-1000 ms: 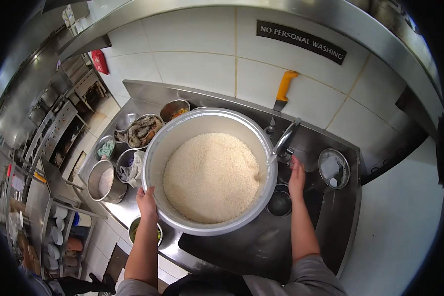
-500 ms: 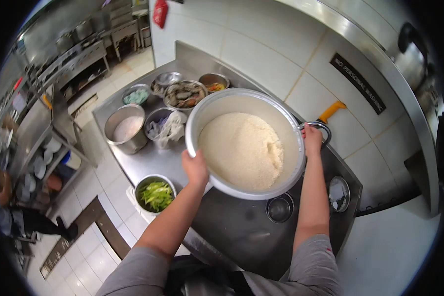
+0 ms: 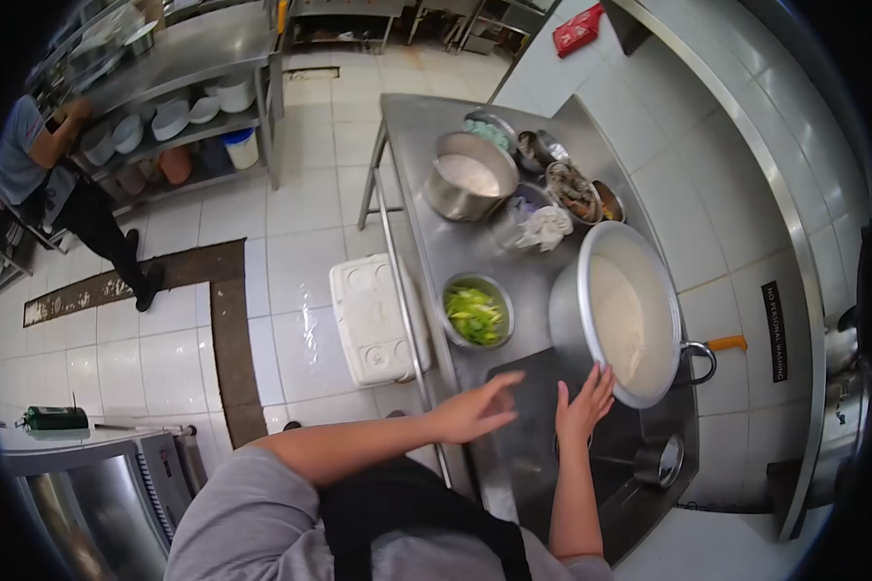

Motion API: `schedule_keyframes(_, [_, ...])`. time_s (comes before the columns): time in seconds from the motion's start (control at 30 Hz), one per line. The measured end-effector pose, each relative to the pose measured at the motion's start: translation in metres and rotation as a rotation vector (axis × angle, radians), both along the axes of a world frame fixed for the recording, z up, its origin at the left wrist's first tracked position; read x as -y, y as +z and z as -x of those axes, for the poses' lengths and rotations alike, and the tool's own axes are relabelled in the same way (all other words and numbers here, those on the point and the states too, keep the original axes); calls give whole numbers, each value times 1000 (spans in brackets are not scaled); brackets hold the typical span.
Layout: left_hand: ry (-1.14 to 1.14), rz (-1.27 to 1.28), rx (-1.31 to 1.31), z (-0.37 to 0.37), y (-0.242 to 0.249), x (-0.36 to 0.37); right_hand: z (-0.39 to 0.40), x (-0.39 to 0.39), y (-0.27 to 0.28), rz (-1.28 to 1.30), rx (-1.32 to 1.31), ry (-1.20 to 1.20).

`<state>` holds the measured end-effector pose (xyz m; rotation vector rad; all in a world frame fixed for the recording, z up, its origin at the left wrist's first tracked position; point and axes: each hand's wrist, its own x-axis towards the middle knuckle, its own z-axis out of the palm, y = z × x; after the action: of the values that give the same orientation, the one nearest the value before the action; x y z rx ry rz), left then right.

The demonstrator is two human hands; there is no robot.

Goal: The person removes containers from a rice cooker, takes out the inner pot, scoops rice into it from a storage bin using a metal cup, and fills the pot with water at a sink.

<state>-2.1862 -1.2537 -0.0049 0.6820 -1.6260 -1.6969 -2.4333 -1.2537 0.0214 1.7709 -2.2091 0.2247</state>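
A large metal pot [image 3: 570, 324] filled with white rice [image 3: 618, 321] sits over the near end of the steel sink [image 3: 543, 455], beside the counter. My right hand [image 3: 583, 402] is spread flat, its fingertips touching the pot's lower rim. My left hand [image 3: 475, 409] hovers open over the sink's front edge, holding nothing, a short way left of the pot. A bowl of green cut vegetables [image 3: 475, 312] stands on the counter just left of the pot.
Further along the counter [image 3: 426, 121] stand a metal pot of white liquid [image 3: 465, 179], a bowl with a cloth [image 3: 541, 225] and a bowl of seafood [image 3: 574, 194]. A white box [image 3: 373, 320] lies on the floor. Another person [image 3: 48, 165] stands at a shelf far left. A small bowl [image 3: 664, 460] sits in the sink.
My head has turned left, so the floor and shelves now show. My left hand has let go of the pot's rim and is free; my right hand moved from the tap side to the pot's near rim.
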Motion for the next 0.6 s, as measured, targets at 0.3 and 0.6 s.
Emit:
schedule_keyframes(0.3, [871, -588, 1280, -457, -244, -294, -113, -72, -69, -520, 162, 18])
schedule_keyframes(0.6, [1391, -1064, 1235, -572, -266, -564, -118, -73, -111, -751, 86, -273])
